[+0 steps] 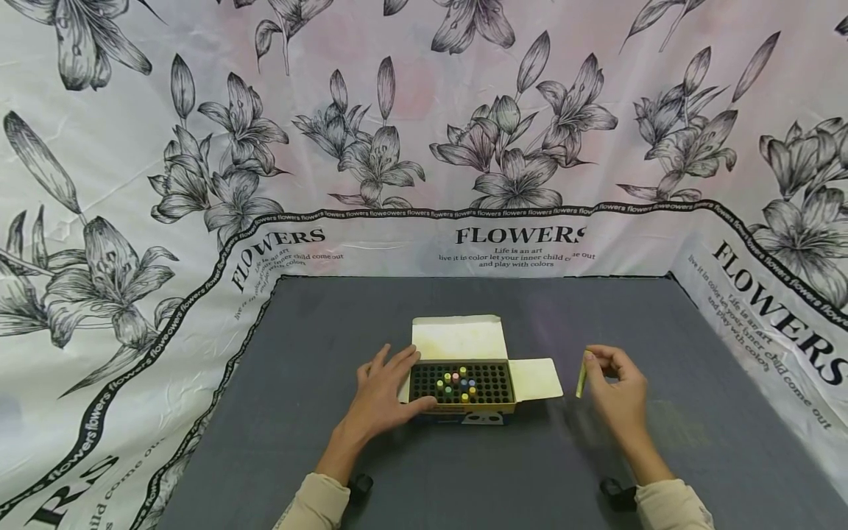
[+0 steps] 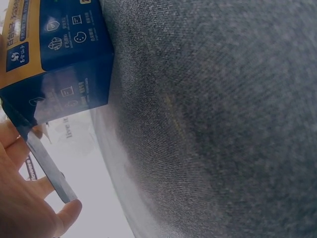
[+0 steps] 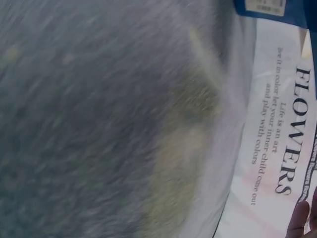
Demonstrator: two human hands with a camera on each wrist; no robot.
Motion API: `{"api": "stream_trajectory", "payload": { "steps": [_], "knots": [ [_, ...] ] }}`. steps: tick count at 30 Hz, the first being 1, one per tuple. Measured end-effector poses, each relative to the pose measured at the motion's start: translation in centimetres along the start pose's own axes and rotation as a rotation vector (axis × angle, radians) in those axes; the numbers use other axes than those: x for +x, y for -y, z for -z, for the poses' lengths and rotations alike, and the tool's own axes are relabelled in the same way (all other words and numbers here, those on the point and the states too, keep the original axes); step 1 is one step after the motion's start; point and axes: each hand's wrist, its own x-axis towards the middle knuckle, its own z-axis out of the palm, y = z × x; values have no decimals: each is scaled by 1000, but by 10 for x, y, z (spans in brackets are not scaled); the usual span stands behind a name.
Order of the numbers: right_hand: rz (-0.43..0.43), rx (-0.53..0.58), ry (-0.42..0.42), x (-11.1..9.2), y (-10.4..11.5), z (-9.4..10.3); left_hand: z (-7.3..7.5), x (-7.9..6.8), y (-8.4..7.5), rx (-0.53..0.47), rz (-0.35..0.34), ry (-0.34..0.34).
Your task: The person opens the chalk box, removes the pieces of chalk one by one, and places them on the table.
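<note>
A chalk box (image 1: 461, 408), blue and yellow with lid flaps folded out, stands on the grey table. Its black grid of holes (image 1: 424, 375) bears several coloured chalk sticks (image 1: 456, 377), grouped near the middle. My left hand (image 1: 384, 394) holds the box by its left end, fingers at the back corner and thumb over the front edge. In the left wrist view that hand (image 2: 25, 193) spans a side flap (image 2: 49, 166) beside the blue box wall (image 2: 74, 89). Right of the box, my right hand (image 1: 619, 383) pinches a yellow-green chalk stick (image 1: 581, 377), pointing down above the table.
A yellowish smudge (image 1: 679, 423) marks the table to the right of my right hand. The open right flap (image 1: 536, 379) sticks out toward that hand, and the back flap (image 1: 458, 338) lies behind the box. Flower-printed sheeting (image 1: 384, 243) surrounds the table's back and sides.
</note>
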Motion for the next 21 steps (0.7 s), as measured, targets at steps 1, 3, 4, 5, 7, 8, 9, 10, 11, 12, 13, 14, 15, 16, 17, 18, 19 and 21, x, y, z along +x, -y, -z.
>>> {"api": "stream_trajectory", "payload": {
  "steps": [1, 3, 4, 5, 7, 8, 9, 10, 11, 12, 13, 14, 15, 16, 17, 18, 19, 21],
  "knots": [
    [-11, -18, 12, 0, -2, 1, 0, 0, 0, 1, 1, 0],
    [-27, -57, 38, -2, -5, 1, 0, 0, 0, 1, 0, -1],
    [-28, -81, 53, -2, -7, 1, 0, 0, 1, -1, -2, -2],
    [-27, -104, 68, -3, -9, 1, 0, -1, 1, -1, -3, -3],
    [-15, -146, 99, -5, -12, 1, 0, -1, 1, 0, -6, -4],
    [-6, -159, 113, -6, -13, 2, 0, -1, 1, 0, -6, -4],
    [6, -169, 130, -7, -14, 2, 0, -1, 1, 2, -6, -4],
    [16, -174, 149, -8, -15, 2, 0, -1, 1, 1, -6, -4],
    [25, -181, 166, -9, -16, 2, 0, -1, 1, 1, -6, -6],
    [33, -189, 185, -10, -17, 2, 0, -1, 1, -1, -6, -6],
    [37, -197, 203, -11, -17, 3, 0, -1, 1, -1, -6, -6],
    [42, -206, 224, -11, -18, 3, -1, -1, 1, -1, -6, -6],
    [44, -217, 243, -12, -18, 3, 0, -1, 1, -1, -6, -7],
    [46, -236, 263, -12, -18, 3, 0, 0, 1, 1, -6, -7],
    [51, -257, 286, -12, -19, 4, 0, 0, 1, 2, -6, -6],
    [57, -276, 309, -12, -19, 4, 0, 0, 1, 3, -6, -7],
    [60, -291, 334, -12, -20, 4, 0, 0, 1, 5, -5, -7],
    [78, -327, 376, -12, -20, 4, -1, 0, 1, 7, -6, -9]
  ]
}}
